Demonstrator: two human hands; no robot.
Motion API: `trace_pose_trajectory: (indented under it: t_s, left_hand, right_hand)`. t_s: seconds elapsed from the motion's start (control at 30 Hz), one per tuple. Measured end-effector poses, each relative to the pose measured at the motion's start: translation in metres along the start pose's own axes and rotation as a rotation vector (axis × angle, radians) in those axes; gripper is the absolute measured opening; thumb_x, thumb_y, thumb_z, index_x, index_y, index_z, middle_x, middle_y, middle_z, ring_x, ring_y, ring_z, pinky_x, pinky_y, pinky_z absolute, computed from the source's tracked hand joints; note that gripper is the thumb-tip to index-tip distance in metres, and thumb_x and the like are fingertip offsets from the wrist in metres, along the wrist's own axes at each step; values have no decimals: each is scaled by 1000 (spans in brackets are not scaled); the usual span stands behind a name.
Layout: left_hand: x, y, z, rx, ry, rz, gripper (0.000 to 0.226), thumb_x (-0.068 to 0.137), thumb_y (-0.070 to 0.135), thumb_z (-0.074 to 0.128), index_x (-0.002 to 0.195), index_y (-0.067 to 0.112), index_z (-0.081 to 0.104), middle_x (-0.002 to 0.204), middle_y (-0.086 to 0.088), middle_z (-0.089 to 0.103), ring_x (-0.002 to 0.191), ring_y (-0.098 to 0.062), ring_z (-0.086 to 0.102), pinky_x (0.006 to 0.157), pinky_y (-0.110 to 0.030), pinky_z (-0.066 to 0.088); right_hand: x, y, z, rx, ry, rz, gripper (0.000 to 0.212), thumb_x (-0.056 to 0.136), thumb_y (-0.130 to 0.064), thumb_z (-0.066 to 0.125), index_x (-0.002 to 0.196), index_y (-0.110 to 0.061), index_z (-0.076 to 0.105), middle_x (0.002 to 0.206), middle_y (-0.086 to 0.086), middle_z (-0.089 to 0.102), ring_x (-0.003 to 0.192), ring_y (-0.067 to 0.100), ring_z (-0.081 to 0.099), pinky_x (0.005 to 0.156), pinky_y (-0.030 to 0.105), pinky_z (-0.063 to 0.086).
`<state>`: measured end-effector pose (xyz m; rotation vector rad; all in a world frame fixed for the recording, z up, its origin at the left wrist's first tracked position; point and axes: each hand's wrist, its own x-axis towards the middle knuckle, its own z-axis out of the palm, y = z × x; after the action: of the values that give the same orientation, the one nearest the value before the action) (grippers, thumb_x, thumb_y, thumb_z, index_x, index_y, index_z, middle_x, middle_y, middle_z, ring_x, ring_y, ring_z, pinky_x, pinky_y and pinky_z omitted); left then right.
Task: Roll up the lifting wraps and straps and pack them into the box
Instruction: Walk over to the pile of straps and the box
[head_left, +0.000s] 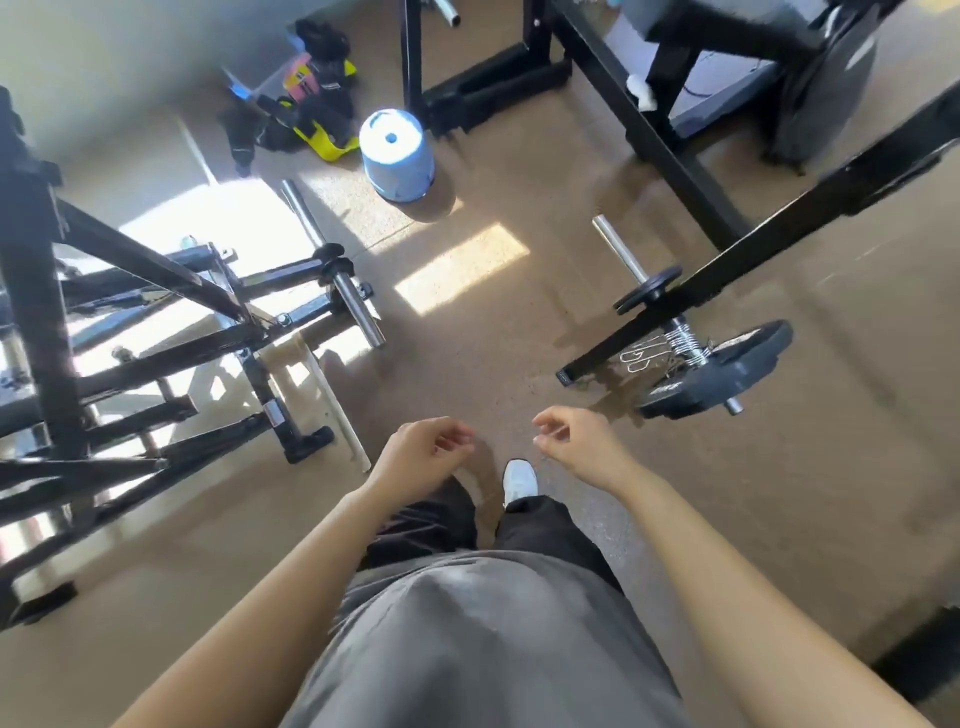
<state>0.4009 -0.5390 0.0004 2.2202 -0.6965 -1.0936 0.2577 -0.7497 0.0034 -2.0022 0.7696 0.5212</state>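
Observation:
A heap of black and yellow lifting wraps and straps (306, 122) lies on the floor far ahead at the upper left. Behind it stands a clear plastic box (278, 78) with pink and black items in it. My left hand (426, 452) and my right hand (576, 441) hang in front of me at the lower centre, far from the heap. Both hands hold nothing, and their fingers are loosely curled and apart.
A blue plastic stool (397, 153) stands right of the heap. A black weight rack (130, 322) with a steel bar fills the left. A bench frame (649, 119) and a barbell with plates (717, 364) lie on the right. Tan floor runs between them.

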Motion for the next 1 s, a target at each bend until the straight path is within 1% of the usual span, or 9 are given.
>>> trace_pose_trajectory:
  t_s: [0.13,0.23,0.33,0.53,0.63,0.73,0.87,0.93,1.0]
  left_hand:
    - [54,10,-42,4,57,-32,21,89,41,69,108,35,75,95,23,74,89,3,69,90,-37,58]
    - [104,10,-80,-11,92,-49,25,89,42,70,112,35,75,100,22,74,92,2,68,92,-37,58]
    - [159,10,-122,17,100,-38,26,90,44,68,113,35,74,103,21,73,95,-1,68,94,-38,57]
    - [262,16,-229,62,66,8,33,95,43,61,126,32,69,117,15,73,103,-1,67,97,-30,54]
    - [307,24,-283,54,85,-11,31,95,41,63,124,31,69,113,14,73,101,-4,68,95,-33,55]
    - [352,38,-329,33,122,-22,28,96,33,67,123,27,70,109,11,73,97,-6,67,91,-31,54]
    - [414,55,-371,55,115,-53,27,95,32,67,121,27,71,108,12,74,96,-6,66,90,-30,52]
    - [445,63,-388,52,141,-98,27,94,31,67,120,27,72,107,14,73,97,-5,66,88,-29,50]
    - [474,73,-401,42,178,-143,28,95,31,67,122,26,72,109,13,73,98,-6,65,90,-31,51]
  right_hand:
    - [63,-29,-45,-37,-42,-25,29,96,-27,67,124,-18,66,110,-4,66,99,12,61,88,30,48]
    - [119,-57,-71,-86,-45,-27,29,96,-27,68,124,-19,66,112,-2,67,99,13,62,92,32,51]
    - [176,-92,-95,-162,-47,-44,31,97,-29,68,126,-22,65,117,-3,67,99,11,60,87,26,46]
    - [279,-176,-154,-245,-95,-51,37,99,-27,66,135,-21,60,125,-2,64,102,8,56,86,22,44]
    - [323,-211,-188,-243,-64,-69,39,98,-22,67,136,-19,60,123,-1,64,100,9,55,85,19,41]
    - [370,-237,-222,-241,-62,-81,40,96,-17,69,135,-18,61,119,-2,62,98,9,54,84,14,38]
    - [448,-265,-266,-205,-55,-97,42,94,-16,71,135,-20,61,119,-2,62,101,12,56,93,22,46]
    - [491,-280,-287,-205,-74,-114,41,94,-15,70,134,-20,61,121,0,62,104,13,56,91,22,44]
    - [535,-297,-307,-211,-104,-155,41,95,-16,70,134,-20,61,121,0,62,105,13,57,90,22,44]
